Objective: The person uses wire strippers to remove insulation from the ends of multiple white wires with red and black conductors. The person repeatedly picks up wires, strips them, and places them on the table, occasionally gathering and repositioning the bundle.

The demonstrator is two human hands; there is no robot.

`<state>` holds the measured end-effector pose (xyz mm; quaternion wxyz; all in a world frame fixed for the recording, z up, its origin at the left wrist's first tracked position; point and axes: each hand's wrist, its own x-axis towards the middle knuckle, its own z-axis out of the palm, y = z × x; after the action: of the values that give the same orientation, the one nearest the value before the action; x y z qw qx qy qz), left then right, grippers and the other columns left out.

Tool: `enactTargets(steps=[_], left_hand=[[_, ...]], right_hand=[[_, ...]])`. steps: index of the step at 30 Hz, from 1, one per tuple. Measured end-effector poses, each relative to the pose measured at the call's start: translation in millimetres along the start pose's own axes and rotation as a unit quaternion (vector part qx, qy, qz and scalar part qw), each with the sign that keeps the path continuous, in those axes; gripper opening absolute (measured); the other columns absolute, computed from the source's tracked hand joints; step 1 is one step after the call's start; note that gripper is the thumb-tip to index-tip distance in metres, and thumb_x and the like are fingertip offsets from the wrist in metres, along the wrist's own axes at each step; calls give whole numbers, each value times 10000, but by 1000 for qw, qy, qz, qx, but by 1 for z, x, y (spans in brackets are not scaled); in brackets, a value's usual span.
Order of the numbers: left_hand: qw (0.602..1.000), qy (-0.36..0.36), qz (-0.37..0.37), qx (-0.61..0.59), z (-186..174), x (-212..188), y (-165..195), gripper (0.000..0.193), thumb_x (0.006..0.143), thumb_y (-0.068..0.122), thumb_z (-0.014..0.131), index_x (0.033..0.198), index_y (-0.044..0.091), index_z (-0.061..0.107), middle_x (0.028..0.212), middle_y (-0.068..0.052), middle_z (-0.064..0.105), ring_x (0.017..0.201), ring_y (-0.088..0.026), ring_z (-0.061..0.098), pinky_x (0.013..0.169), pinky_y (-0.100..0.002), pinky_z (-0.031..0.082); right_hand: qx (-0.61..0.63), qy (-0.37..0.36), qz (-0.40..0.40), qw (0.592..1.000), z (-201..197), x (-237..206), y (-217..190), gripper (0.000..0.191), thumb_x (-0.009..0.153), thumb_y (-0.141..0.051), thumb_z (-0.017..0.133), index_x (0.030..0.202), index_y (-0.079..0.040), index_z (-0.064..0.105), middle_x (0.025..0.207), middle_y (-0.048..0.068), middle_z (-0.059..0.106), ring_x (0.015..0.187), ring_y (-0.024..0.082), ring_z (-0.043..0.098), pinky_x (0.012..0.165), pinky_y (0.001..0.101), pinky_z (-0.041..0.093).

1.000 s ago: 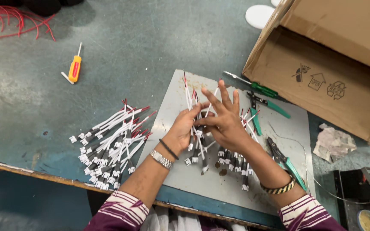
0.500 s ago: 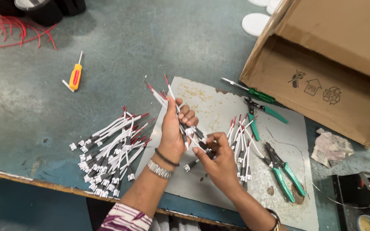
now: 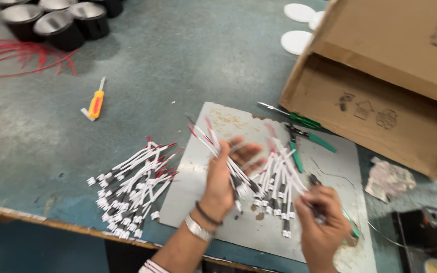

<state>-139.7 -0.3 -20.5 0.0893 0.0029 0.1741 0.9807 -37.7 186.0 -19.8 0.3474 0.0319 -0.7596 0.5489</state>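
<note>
Both hands are smeared by motion; the left hand (image 3: 227,177) blurs at its fingertips, so its hold on the wires (image 3: 213,144) is unclear; the right hand (image 3: 322,222) hides part of the pliers (image 3: 347,225); the cardboard box (image 3: 380,86) runs off the frame.

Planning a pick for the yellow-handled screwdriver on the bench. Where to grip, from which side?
Grip the yellow-handled screwdriver on the yellow handle, its widest part. It lies flat on the teal bench, pale ends pointing up-right and down-left, with bare surface all round. Coming from above, fingers closing across the handle from its two long sides, looks best. The red wires lie well apart, so they shouldn't interfere.
</note>
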Motion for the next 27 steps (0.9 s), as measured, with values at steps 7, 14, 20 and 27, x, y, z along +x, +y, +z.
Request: enactTargets(steps=[7, 14, 20, 27], left_hand=[[994, -31, -109, -7, 28, -47, -42, 372, 1005, 425, 548, 1095, 64, 562, 1107, -194, 788, 996, -263, 694, 884, -422, 519], [998, -26, -43, 26, 41, -50, -59, 409, 1001, 459, 569, 928, 58, 541, 652, -30, 510, 735, -190, 632, 947, -485, 587], [990, -120, -57, 45, 35, -69, -67, 487, 1023, 505, 563, 865, 45, 530, 680, -50, 528, 751, -196, 624, 981, -488, 580], [977, -187, -85, 57, 25, -79, -68, 437, 1029, 484, 596, 942, 57, 568, 673, -84, 536, 761, -219, 620, 894, -447, 560]], right_hand=[[-13, -65, -162, 985, 31, 6, -27, 339, 905, -375, 633, 1030, -82, 749, 1116, 54, 652, 1135, 240, 586, 992, 420, 437], [-136, 62, -366, 919, 24, -21, -1, 357, 923, -649, 627, 1022, -318, 719, 1238, -39, 553, 1392, 251, 435, 1303, 572, 258], [-198, 85, -387, 897, 2, -21, 30, 215, 835, -553, 607, 958, -408, 707, 1187, -104, 561, 1346, 183, 466, 1281, 572, 303], [-126, 28, -279, 952, -10, -55, 52, 518, 701, -405, 862, 1136, -509, 602, 1242, -123, 449, 1340, 70, 413, 1251, 589, 342]])
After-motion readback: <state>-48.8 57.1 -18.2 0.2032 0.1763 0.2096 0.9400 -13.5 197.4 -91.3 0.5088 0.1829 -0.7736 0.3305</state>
